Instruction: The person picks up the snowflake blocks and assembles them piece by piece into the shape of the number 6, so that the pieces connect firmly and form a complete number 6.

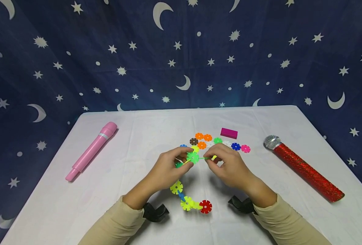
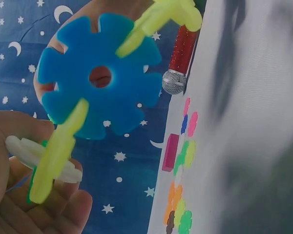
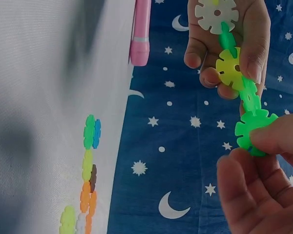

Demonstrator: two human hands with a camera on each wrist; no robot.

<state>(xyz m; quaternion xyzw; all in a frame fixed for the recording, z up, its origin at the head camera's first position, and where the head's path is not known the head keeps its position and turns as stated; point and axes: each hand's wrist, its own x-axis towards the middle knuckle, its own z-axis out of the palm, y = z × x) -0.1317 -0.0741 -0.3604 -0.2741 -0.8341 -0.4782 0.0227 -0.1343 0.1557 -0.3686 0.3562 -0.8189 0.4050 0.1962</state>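
Note:
A chain of notched plastic interlocking discs hangs from my hands above the table. My left hand point(image 1: 167, 170) holds it by a yellow disc point(image 3: 228, 69), with a white disc point(image 3: 217, 14) lying along the palm. Between thumb and fingers, my right hand point(image 1: 231, 168) pinches the green disc point(image 3: 254, 131) at the chain's upper end, seen edge-on in the head view. Another green disc point(image 1: 193, 157) links it to the yellow one. Lower down come a blue disc point(image 2: 68, 63), more yellow discs point(image 1: 187, 203) and a red disc point(image 1: 205, 206) at the tail.
Loose discs, among them orange point(image 1: 199, 136), brown point(image 1: 194, 141), dark blue point(image 1: 236, 146) and pink point(image 1: 246, 148), lie beyond my hands. A magenta block point(image 1: 229, 133) sits behind them. A pink microphone point(image 1: 92, 151) lies left, a red glittery microphone point(image 1: 304, 170) right, on the white-covered table point(image 1: 46, 204).

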